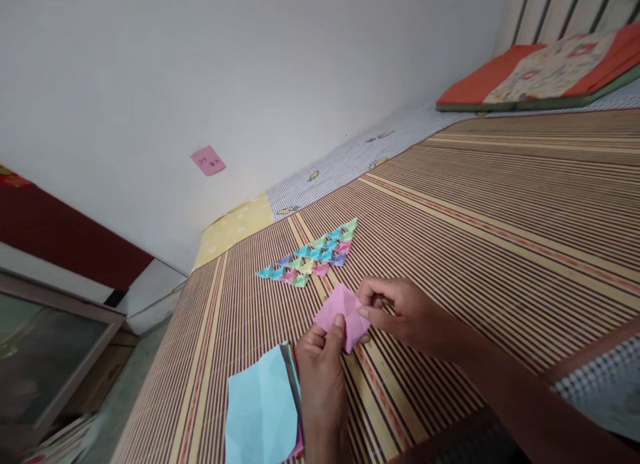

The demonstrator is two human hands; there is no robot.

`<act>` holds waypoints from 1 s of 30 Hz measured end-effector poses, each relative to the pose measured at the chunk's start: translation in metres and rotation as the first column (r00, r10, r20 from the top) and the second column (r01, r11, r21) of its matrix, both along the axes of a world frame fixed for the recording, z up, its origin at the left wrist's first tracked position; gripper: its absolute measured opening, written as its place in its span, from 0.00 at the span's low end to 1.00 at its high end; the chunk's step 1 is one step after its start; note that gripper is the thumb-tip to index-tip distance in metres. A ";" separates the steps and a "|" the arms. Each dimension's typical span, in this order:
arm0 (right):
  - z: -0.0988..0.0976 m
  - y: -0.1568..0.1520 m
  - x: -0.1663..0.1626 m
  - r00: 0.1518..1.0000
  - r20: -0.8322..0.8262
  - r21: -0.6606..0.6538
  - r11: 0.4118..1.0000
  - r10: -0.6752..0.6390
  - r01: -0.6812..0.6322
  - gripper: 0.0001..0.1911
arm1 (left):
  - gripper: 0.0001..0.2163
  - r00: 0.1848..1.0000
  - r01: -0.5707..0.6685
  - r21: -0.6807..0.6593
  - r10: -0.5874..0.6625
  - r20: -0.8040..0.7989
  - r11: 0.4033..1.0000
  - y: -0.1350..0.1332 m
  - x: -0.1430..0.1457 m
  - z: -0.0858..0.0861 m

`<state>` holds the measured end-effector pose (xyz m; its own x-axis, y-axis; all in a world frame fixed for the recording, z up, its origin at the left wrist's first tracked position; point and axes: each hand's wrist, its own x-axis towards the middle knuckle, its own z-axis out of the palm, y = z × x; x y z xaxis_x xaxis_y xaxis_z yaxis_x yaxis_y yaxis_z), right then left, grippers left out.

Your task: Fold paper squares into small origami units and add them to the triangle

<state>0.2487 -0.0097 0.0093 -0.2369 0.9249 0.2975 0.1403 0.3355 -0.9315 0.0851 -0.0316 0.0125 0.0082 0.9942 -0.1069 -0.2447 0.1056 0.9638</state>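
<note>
A pink sheet of origami paper (354, 305), creased and roughly square, is held up between my two hands above the striped mat. My left hand (325, 357) grips it from below, thumb pressed on its front face. At its right corner, my right hand (393, 307) pinches the edge between thumb and fingers. Beyond the hands lie several small folded paper pieces (313, 254) in blue, green, pink, yellow and purple, laid out as a triangle. Beside my left wrist rests a light blue paper sheet (263, 407) on top of other papers, partly hidden by it.
The bamboo-striped mat (475, 231) covers the bed. Along the white wall runs a patterned sheet (345, 161), with a folded orange floral quilt (530, 71) at the far right. A pink note (208, 161) sticks to the wall. A glass-panelled frame (45, 357) stands at the left.
</note>
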 end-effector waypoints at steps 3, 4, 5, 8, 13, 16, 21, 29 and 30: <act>0.000 0.000 -0.001 0.999 0.017 0.000 1.000 -0.031 0.031 0.07 | 0.14 0.998 0.002 -0.002 -0.003 -0.060 1.000 -0.001 0.000 0.002; 0.000 0.000 -0.001 0.999 0.023 0.002 0.999 -0.037 0.037 0.07 | 0.14 0.996 0.004 -0.002 -0.004 -0.084 1.000 -0.001 0.000 0.002; 0.001 0.000 -0.001 0.999 0.027 0.004 0.999 -0.041 0.041 0.07 | 0.13 0.994 0.006 0.003 -0.006 -0.106 1.000 -0.001 0.000 0.003; 0.004 -0.002 0.000 0.999 0.025 0.015 0.999 -0.029 0.028 0.07 | 0.12 0.991 0.028 0.030 -0.024 -0.130 0.999 -0.001 0.000 0.003; 0.006 -0.003 0.000 1.000 -0.018 0.015 1.000 0.011 -0.011 0.09 | 0.12 0.989 0.039 0.032 -0.034 -0.142 0.999 -0.003 -0.001 0.000; 0.006 -0.002 -0.002 0.999 -0.048 0.016 1.000 -0.001 0.002 0.10 | 0.11 0.991 0.016 0.030 -0.011 -0.136 0.999 -0.004 0.000 0.000; 0.005 -0.001 -0.004 0.997 -0.061 0.054 0.997 -0.044 0.047 0.10 | 0.10 0.994 -0.012 0.035 0.016 -0.111 0.999 -0.004 0.003 0.002; 0.002 0.001 -0.006 0.996 -0.065 0.066 0.996 -0.054 0.058 0.10 | 0.11 0.995 -0.016 0.026 0.018 -0.094 1.000 -0.003 0.006 0.001; 0.002 0.001 -0.006 0.997 -0.064 0.066 0.996 -0.053 0.058 0.10 | 0.11 0.995 -0.016 0.025 0.018 -0.095 1.000 -0.003 0.007 0.001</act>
<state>0.2431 -0.0084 0.0118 -0.1650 0.9132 0.3726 0.1034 0.3917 -0.9143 0.0916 -0.0349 0.0133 -0.0176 0.9964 -0.0825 -0.1535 0.0788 0.9850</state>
